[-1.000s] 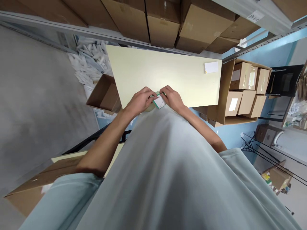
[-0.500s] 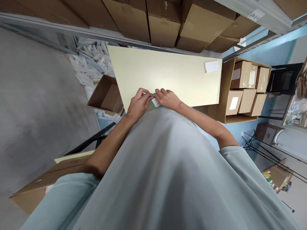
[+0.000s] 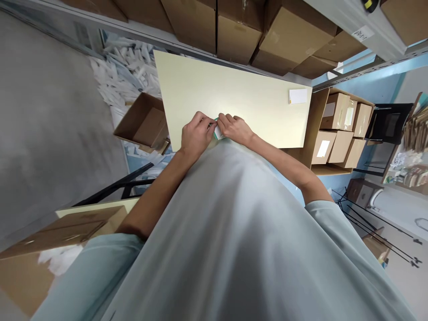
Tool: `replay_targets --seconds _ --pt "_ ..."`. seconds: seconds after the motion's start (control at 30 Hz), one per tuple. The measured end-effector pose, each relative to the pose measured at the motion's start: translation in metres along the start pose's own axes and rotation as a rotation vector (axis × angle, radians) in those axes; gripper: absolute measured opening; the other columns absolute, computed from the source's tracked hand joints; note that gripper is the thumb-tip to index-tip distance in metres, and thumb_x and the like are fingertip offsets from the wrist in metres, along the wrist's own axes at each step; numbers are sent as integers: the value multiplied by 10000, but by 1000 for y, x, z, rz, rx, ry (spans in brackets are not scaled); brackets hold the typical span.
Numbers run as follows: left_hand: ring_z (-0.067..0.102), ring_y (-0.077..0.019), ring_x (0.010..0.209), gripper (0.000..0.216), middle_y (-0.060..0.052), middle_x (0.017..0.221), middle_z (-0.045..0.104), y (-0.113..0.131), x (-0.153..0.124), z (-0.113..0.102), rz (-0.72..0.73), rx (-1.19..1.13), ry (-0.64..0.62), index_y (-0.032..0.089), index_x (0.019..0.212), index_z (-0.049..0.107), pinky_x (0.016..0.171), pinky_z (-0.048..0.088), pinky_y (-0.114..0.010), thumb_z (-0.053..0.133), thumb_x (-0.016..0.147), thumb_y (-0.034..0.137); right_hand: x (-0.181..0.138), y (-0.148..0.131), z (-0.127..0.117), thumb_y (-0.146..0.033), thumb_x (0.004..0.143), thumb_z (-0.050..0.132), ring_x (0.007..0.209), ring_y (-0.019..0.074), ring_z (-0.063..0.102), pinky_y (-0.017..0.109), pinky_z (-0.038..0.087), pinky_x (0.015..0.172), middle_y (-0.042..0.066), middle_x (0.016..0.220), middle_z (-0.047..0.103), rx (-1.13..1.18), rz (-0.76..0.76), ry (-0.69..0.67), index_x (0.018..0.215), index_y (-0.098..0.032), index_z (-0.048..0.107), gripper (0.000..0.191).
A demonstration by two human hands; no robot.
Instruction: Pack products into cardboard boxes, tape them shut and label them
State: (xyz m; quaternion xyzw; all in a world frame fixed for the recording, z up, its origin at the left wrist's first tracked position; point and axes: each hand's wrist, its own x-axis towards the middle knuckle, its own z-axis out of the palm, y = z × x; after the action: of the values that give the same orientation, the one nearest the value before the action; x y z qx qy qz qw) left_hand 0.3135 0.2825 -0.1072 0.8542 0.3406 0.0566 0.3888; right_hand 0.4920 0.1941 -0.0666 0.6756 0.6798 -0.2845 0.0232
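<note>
A small white box with a green edge [image 3: 218, 131] is at the near edge of the cream tabletop [image 3: 230, 84], close against my shirt. My right hand [image 3: 236, 128] grips it from the right, the fingers curled over its top and hiding much of it. At its upper left corner, my left hand [image 3: 197, 133] is closed in a pinch, thumb and forefinger pressed together on the box's edge. What exactly lies between those fingertips is too small to see clearly. Toward the far right corner of the table lies a white flat box [image 3: 297, 96] with a small yellow-orange mark.
Cardboard boxes [image 3: 239, 42] line a shelf beyond the table. An open carton [image 3: 142, 122] stands left of the table, near a heap of white wrapped items [image 3: 137, 67]. On the right, a large carton [image 3: 309, 133] holds several smaller boxes. Another carton [image 3: 26, 272] sits at lower left.
The camera view has shifted and tilted slightly, so the table and shelf sit differently. Both hands keep their hold at the small box, with only slight finger movement.
</note>
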Motion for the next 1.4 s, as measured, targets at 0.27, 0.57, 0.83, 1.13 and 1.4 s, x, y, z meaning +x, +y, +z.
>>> replay_targets --seconds 0.27,0.57,0.83,1.13,1.4 --pt "758 -346 1158 281 -163 1326 733 12 18 -2 6 67 -49 231 1319 752 989 599 -470 579 1126 340 -4 6 -1 -197 1214 276 1291 372 659 524 575 1068 276 1413 690 35 -9 14 1340 -121 711 459" --pt "750 -277 1049 225 -97 1196 761 -4 20 2 114 -61 -14 266 1227 861 951 605 -408 719 1067 334 -21 38 21 -521 1183 597 1411 333 699 522 593 1252 130 1572 713 441 87 222 1465 -276 786 418" --pt "815 -292 1138 321 -95 1348 846 -6 12 10 226 -39 -102 282 1194 900 984 636 -434 592 1107 305 -31 47 40 -508 1155 629 1190 234 771 439 671 1142 103 1427 754 765 166 295 1311 -263 784 329" --pt "735 -394 1435 638 -173 1567 769 -2 -14 20 -5 -115 -84 216 1502 758 1226 562 -490 781 1025 640 -31 36 57 -667 1088 678 1053 210 774 361 681 973 62 1226 798 1027 378 285 1243 -264 726 434" --pt "670 -425 1516 805 -186 1572 754 -8 1 4 -163 -255 37 222 1494 738 1295 541 -515 1010 839 603 -22 55 73 -857 974 706 1253 259 760 420 651 1131 101 1300 814 1266 526 332 1203 -232 781 670"
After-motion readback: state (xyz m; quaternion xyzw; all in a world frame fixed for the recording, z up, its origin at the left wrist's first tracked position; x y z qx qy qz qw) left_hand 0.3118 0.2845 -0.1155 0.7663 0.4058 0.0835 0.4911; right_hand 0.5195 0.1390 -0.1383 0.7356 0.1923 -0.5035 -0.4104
